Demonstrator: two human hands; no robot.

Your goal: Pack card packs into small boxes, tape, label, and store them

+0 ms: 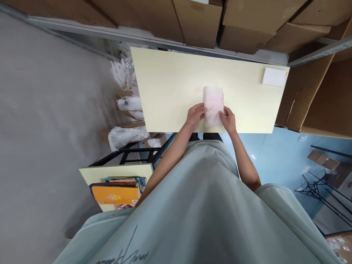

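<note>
A flat, rectangular pinkish package (213, 102), wrapped in whitish translucent material, is on the pale yellow table (170, 84) near its front edge. My left hand (196, 113) is closed against the package's left side, with its fingertips at the edge. On the opposite side, my right hand (228, 118) grips the right edge, thumb on top and fingers partly hidden beside it. What lies inside the wrapping cannot be made out. A small white box (274, 77) rests at the table's far right corner.
Cardboard boxes (198, 22) line a shelf behind the table. To the right stands a large open carton (327, 95). Plastic-wrapped items (128, 137) are in boxes at the left. A lower side table (90, 174) holds books and an orange folder (115, 194).
</note>
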